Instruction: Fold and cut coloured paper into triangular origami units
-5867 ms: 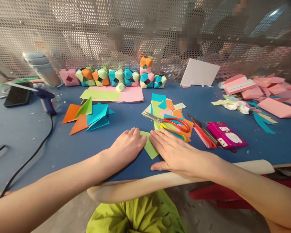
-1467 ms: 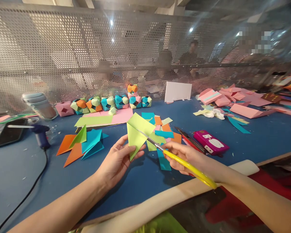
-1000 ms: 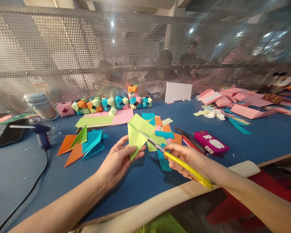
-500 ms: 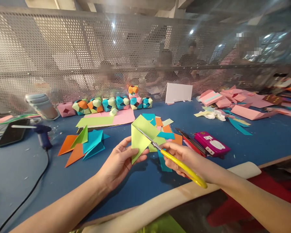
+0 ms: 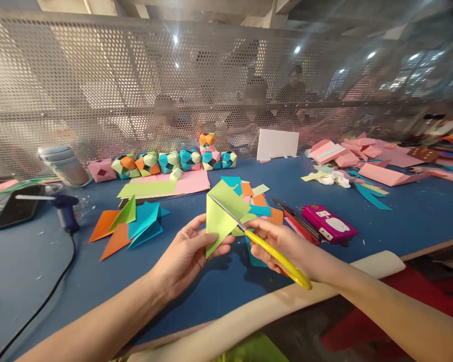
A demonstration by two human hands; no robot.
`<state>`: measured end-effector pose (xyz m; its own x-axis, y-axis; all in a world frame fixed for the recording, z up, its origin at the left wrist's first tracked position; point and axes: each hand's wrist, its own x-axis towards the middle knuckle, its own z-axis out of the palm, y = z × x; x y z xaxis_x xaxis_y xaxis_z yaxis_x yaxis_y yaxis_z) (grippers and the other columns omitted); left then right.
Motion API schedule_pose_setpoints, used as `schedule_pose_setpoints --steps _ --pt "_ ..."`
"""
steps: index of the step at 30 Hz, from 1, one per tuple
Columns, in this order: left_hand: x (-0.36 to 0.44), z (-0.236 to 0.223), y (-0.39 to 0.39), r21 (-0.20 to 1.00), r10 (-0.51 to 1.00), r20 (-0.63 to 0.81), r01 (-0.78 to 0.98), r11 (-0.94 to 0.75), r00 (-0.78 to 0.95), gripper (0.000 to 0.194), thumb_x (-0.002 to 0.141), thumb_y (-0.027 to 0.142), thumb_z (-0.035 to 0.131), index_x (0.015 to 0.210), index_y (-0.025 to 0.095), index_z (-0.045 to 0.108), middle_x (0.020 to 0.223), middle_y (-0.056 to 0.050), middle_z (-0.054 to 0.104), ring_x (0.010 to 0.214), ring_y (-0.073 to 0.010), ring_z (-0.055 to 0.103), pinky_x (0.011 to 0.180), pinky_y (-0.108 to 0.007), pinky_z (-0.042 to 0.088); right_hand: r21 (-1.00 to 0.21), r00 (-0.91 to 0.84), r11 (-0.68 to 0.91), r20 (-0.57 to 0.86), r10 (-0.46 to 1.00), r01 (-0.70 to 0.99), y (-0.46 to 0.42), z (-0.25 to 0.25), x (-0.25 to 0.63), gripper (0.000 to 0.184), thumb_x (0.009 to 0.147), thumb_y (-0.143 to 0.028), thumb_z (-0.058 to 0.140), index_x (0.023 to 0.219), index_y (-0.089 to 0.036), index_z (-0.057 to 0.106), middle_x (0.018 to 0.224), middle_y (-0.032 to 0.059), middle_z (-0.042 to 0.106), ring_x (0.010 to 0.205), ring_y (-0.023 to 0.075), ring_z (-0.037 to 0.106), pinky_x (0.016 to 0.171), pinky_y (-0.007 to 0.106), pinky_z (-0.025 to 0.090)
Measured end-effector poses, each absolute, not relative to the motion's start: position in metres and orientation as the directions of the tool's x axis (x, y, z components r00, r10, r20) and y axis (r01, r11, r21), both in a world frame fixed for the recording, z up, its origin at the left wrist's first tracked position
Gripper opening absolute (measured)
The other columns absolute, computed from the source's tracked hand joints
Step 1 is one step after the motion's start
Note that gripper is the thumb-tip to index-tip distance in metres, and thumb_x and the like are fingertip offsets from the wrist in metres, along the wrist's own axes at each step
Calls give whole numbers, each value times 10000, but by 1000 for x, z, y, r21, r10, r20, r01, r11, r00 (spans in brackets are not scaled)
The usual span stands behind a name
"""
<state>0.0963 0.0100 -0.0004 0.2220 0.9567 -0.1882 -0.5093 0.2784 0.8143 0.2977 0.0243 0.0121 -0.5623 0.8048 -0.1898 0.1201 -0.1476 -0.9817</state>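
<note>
My left hand [image 5: 191, 249] is closed on the lower corner of a light green sheet of paper [image 5: 221, 221], thumb in front and fingers behind. In my right hand [image 5: 281, 241] is a pair of scissors [image 5: 275, 256] with yellow handles. Their blade lies diagonally across the green paper, its tip near the upper left corner. Part of the other handle is hidden by my fingers. Beyond the paper lie several orange, blue and green paper scraps [image 5: 260, 198]. Folded orange and blue paper pieces [image 5: 145, 221] rest to the left of my left hand.
A glue gun [image 5: 66, 211] with its cord, a phone [image 5: 17, 206] and a tumbler [image 5: 64, 163] stand left. Folded paper balls [image 5: 149, 163] line the back before a perforated metal screen [image 5: 128, 75]. A magenta case [image 5: 328, 223] and pink paper [image 5: 381, 161] lie right. People sit behind the screen.
The green paper has shifted slightly right and down. The scissors' handles have swung a little left and up, looking closer together, with the blade still across the paper.
</note>
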Motion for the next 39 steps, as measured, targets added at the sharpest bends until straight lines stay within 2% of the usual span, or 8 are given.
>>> schedule_pose_setpoints --steps 10,15,20,24,27,29,35,39 --pt "97 1 8 810 945 -210 -497 312 251 333 750 1 632 1036 160 575 910 -73 728 809 -219 738 699 -237 613 -978 -528 -199 -200 826 60 26 11 294 579 617 -625 743 947 -219 495 560 -115 440 388 38 306 363 208 253" --pt "98 1 8 805 940 -215 -497 324 266 365 743 7 649 1063 160 563 907 -77 726 803 -225 739 686 -240 613 -976 -493 -215 -208 845 44 29 1 297 477 780 -659 573 954 -216 534 551 -89 440 373 46 287 355 206 248" --pt "96 -2 11 810 935 -215 -484 331 281 333 739 3 646 1026 154 572 880 -70 722 800 -224 739 701 -251 611 -956 -432 97 -34 901 276 33 -5 309 452 784 -603 601 1015 -215 576 747 -2 619 558 127 552 502 253 443" --pt "94 -4 14 830 953 -190 -480 284 236 259 727 23 648 933 163 576 823 -49 712 810 -230 737 701 -245 596 -610 -359 351 115 926 710 41 -3 318 443 807 -417 626 1203 -228 559 1102 76 680 943 255 645 733 334 502" --pt "90 -2 19 891 977 -152 -407 201 150 210 706 45 635 876 159 587 803 -38 691 742 -204 730 623 -222 572 -273 -334 359 136 933 892 55 -9 323 522 820 -315 577 1322 -200 495 1187 121 655 988 312 649 720 357 500" --pt "83 2 25 955 996 -67 -284 82 61 159 700 69 611 840 145 611 804 -37 672 672 -165 705 567 -205 542 -144 -350 366 123 929 920 65 -16 325 503 831 -315 546 1319 -202 504 1189 127 651 961 318 662 685 350 502" --pt "36 24 51 929 921 316 271 -251 -229 325 655 73 529 950 161 631 751 -1 617 545 -116 611 495 -211 486 -22 -370 372 79 926 928 75 -28 324 414 883 -388 456 1231 -197 576 1206 135 635 928 305 668 672 354 507" --pt "-1 34 61 800 853 435 557 -221 -287 467 667 101 518 1125 169 581 758 -9 609 519 -125 585 467 -224 445 62 -433 429 154 888 901 73 -29 325 420 887 -397 439 1222 -187 581 1182 137 635 1015 323 629 748 390 502"
